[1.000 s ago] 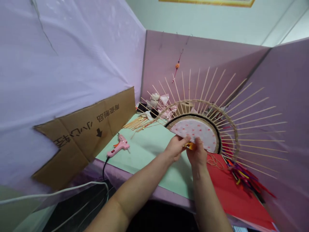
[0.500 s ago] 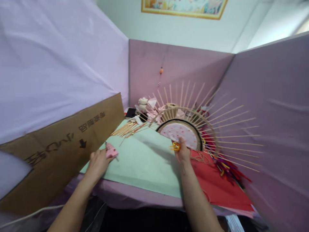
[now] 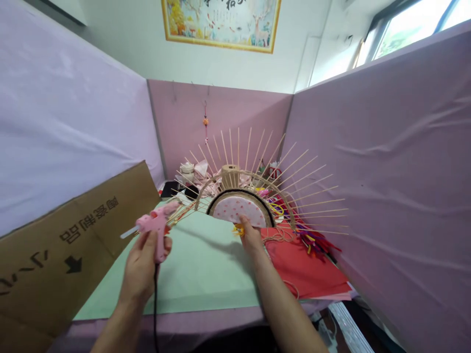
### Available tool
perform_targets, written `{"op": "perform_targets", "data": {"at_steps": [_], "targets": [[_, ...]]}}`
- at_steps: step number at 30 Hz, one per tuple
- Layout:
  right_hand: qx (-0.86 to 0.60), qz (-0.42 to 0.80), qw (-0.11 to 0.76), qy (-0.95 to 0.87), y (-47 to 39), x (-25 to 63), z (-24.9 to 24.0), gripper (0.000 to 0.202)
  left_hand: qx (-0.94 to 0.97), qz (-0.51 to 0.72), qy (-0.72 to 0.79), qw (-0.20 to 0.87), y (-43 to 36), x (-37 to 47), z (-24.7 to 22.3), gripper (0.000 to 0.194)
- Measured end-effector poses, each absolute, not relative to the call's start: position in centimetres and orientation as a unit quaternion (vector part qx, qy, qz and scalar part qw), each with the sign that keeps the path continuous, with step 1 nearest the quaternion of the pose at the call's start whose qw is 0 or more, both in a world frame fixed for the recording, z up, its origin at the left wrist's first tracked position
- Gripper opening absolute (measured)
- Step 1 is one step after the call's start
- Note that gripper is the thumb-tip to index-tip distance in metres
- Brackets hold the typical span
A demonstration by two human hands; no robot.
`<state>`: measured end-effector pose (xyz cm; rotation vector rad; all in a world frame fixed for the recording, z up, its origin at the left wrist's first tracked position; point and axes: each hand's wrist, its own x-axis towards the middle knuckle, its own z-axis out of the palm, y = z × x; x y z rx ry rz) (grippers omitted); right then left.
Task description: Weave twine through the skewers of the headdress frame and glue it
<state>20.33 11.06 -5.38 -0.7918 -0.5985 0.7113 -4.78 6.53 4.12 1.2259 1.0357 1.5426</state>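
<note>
My left hand [image 3: 142,260] is closed around the handle of a pink hot glue gun [image 3: 152,223], raised over the left side of the table. A clear glue stick [image 3: 128,232] pokes out of its back end, and a black cord hangs below. My right hand [image 3: 250,235] grips the lower edge of a half-round fan-like craft piece [image 3: 237,211]. White fabric with pink spots covers its middle, a black band and a twine-coloured arc surround that, and thin wooden sticks radiate outward. Something yellow [image 3: 238,229] shows by my right fingers.
A cardboard sheet [image 3: 91,240] leans along the left. Loose thin sticks [image 3: 180,214] lie on the pale green mat [image 3: 206,289]. Red sheets [image 3: 305,269], twine and colourful pipe cleaners [image 3: 312,242] are at right. A twine roll [image 3: 230,175] and a white jar [image 3: 187,170] stand behind.
The glue gun, low on the mat in my left hand before, is now lifted upright with its handle gripped. My right hand still holds the craft piece. The camera view has shifted right and up.
</note>
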Motion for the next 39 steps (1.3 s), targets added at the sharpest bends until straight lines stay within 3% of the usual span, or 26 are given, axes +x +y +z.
{"op": "perform_targets", "data": {"at_steps": [3,10,39], "targets": [[-0.371,0.338,0.823,-0.268,11.1,20.0,-5.6,0.044,0.499,0.588,0.36,0.525,6.6,-0.8,5.6,0.036],[-0.404,0.341,0.796,-0.296,10.6,19.9,-6.0,0.039,0.522,0.588,0.281,0.55,7.0,3.9,8.1,0.035],[-0.42,0.341,0.783,-0.306,10.3,19.9,-5.8,0.037,0.557,0.597,0.286,0.502,8.6,5.5,8.3,0.039]]}}
